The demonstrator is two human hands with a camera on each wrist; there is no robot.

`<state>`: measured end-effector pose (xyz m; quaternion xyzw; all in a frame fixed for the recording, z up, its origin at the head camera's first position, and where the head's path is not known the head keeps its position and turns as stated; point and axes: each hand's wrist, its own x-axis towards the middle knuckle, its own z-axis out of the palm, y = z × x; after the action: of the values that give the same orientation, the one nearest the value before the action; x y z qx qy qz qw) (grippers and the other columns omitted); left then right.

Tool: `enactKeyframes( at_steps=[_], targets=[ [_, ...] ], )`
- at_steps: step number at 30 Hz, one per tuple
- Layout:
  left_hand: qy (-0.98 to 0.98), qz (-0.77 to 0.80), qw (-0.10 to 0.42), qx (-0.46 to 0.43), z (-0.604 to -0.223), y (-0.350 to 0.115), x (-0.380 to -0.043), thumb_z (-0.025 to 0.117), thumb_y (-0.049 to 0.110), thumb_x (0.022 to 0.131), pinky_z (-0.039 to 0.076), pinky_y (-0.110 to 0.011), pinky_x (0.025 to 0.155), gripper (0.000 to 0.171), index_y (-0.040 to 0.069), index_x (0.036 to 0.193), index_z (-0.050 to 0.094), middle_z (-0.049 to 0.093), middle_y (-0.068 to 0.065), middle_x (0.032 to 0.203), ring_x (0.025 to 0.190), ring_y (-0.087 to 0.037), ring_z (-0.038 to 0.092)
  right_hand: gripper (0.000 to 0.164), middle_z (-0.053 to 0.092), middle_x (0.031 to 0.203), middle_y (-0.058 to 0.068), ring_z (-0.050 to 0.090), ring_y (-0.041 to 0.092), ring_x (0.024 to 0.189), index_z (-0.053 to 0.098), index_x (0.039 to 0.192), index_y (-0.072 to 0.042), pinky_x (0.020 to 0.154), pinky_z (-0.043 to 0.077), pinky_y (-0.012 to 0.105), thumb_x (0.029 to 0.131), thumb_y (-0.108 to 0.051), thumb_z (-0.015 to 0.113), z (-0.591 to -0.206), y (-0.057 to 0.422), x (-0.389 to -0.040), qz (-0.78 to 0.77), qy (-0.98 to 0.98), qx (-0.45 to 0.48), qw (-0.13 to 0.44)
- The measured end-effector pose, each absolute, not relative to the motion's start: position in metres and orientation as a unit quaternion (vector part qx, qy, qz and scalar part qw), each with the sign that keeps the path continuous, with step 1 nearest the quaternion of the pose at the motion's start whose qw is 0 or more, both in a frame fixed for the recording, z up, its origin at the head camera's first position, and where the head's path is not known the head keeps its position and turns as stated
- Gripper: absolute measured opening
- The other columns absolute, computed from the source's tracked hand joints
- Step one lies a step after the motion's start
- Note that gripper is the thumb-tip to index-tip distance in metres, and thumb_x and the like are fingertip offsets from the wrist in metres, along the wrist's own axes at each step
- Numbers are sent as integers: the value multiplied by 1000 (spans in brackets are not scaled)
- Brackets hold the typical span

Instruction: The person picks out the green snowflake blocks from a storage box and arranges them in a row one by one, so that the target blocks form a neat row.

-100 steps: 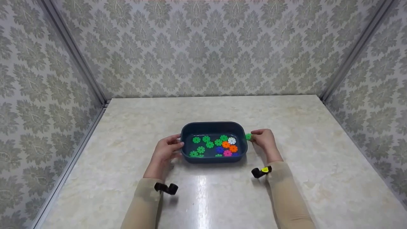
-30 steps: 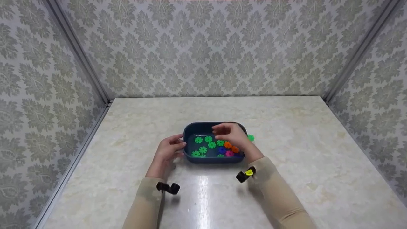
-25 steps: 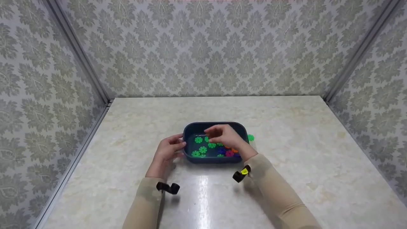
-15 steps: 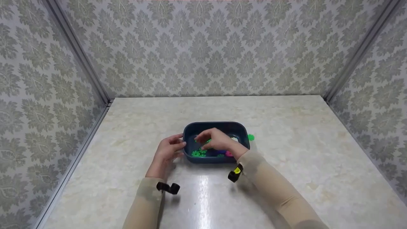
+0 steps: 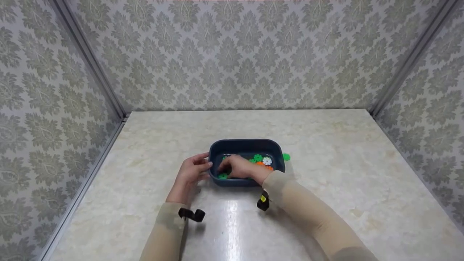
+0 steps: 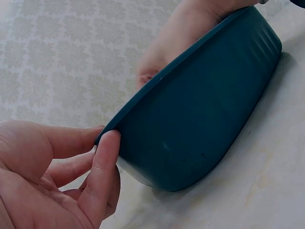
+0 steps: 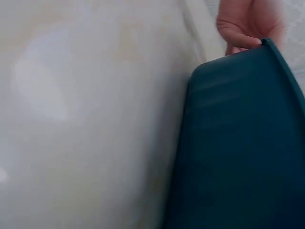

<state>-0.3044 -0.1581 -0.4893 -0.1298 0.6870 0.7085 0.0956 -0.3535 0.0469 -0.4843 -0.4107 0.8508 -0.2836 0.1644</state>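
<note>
A dark blue-green plastic bin (image 5: 239, 182) with rounded corners holds several small flower-shaped plastic pieces. My left hand (image 5: 192, 169) pinches its left rim between thumb and fingers; the left wrist view shows the thumb and fingertips on the rim (image 6: 157, 83). My right hand (image 5: 237, 168) reaches down inside the bin's left half, fingers bent towards the floor beside a green piece (image 5: 222, 176). Its fingertips are partly hidden, and I cannot tell whether they hold a piece. Right of this hand lie a white piece (image 5: 267, 161), orange pieces (image 5: 269, 168) and another green piece (image 5: 258, 157).
One green flower-shaped piece (image 5: 286, 157) shows just outside the bin's right wall. The bin stands on a pale marbled table (image 5: 344, 152), with patterned wall panels (image 5: 232, 54) behind and at both sides.
My right hand has let go of the green piece at the bin's right side. It has then moved left across the bin and down into it. The left hand keeps its hold on the rim.
</note>
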Motion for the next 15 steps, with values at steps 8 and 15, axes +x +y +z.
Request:
enactKeyframes(
  at_steps=[8,15],
  targets=[
    [681,715,93,-125,-490,-158,-303,71,4,96,57,-24,60,50,9,144,60,58,-7,112,75,-10,61,24,77,111,13,73,23,100,77,113,-2,89,58,25,90,-1,76,-487,46,-353,-276,851,-405,187],
    [686,709,95,-131,-490,-157,-305,71,5,96,58,-25,61,49,11,144,61,60,-7,112,75,-10,63,19,78,107,11,73,25,101,79,108,-4,91,59,33,89,-1,76,-485,51,-353,-289,867,-366,175]
  ],
)
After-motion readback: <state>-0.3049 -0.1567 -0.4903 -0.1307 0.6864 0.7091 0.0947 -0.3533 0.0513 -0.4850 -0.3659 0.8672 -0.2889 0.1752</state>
